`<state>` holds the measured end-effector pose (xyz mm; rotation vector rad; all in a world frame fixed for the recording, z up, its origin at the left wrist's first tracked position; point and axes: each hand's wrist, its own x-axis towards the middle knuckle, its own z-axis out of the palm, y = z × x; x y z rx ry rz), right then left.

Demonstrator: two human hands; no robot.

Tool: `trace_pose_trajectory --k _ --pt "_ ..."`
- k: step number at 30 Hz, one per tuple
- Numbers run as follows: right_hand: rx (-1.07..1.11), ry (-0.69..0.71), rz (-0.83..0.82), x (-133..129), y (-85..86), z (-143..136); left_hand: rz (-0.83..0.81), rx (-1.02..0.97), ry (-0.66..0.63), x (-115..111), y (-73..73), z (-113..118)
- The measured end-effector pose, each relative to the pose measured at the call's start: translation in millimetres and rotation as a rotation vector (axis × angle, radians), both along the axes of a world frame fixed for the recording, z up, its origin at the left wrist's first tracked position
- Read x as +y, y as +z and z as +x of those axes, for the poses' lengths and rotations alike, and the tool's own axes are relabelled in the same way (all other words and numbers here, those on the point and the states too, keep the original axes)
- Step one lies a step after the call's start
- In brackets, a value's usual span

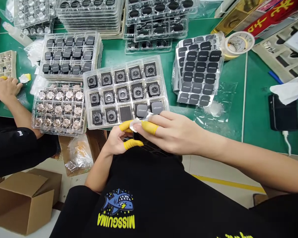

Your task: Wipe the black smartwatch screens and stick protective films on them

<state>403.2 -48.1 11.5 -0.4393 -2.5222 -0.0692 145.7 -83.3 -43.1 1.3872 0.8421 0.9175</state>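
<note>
My left hand (119,137), with yellow finger cots on thumb and forefinger, is closed around a small black watch case (137,136), mostly hidden behind my fingers. In my right hand (175,132), also wearing a yellow finger cot, a white wiping cloth (134,125) is pinched against the top of that case. Just beyond both hands lies a clear plastic tray (85,99) of black square smartwatch cases (122,93), most showing their round sensor backs. Two cases at its near right carry dark printed stickers (141,110).
Sticker sheets (198,76) and a tape roll (239,43) lie to the right, near a phone (283,112) on a cable. Trays of stickered cases (67,54) and round watches (58,107) stand left. A co-worker's hand (7,88) rests at far left. Cardboard boxes (22,205) sit below.
</note>
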Motion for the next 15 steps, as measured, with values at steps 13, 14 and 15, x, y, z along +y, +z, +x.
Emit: trace_pose_trajectory --k 13,14,15 --pt "0.117 -0.271 -0.142 -32 15.9 30 -0.08 -0.15 0.045 -5 2.6 1" --pt "0.113 -0.244 -0.143 -37 17.1 29 -0.06 -0.149 0.043 -4 3.9 2" --pt "0.103 -0.214 -0.139 -40 17.9 27 -0.039 -0.149 0.044 -2 4.8 2"
